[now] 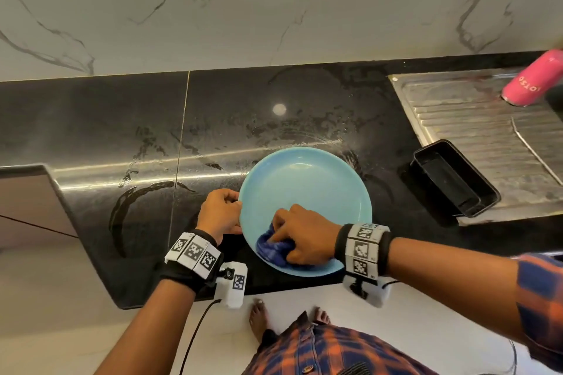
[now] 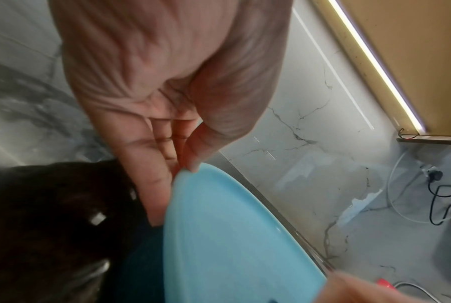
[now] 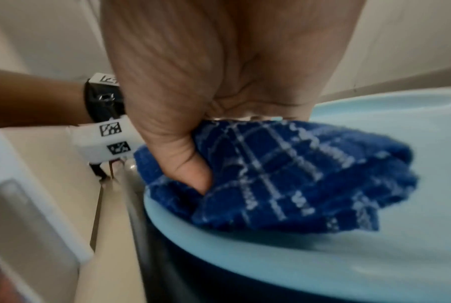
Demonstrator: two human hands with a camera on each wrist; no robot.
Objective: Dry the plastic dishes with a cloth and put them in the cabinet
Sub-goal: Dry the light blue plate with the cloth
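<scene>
One light-blue plate is seen on the black bench, close to its front edge, with the near rim reaching toward that edge. The plate's left rim is pinched by the left hand, thumb above and fingers below, as shown in the left wrist view. One blue checked cloth is bunched and gripped by the right hand, fingers curled round it, and pressed onto the plate's near inner surface. One black rectangular tray is seen at the bench's right side, partly on the steel drainboard, well apart from the plate. One pink bottle is seen at the drainboard's far right corner. Open bench is left to the plate's left and behind it, marked with wet streaks.
</scene>
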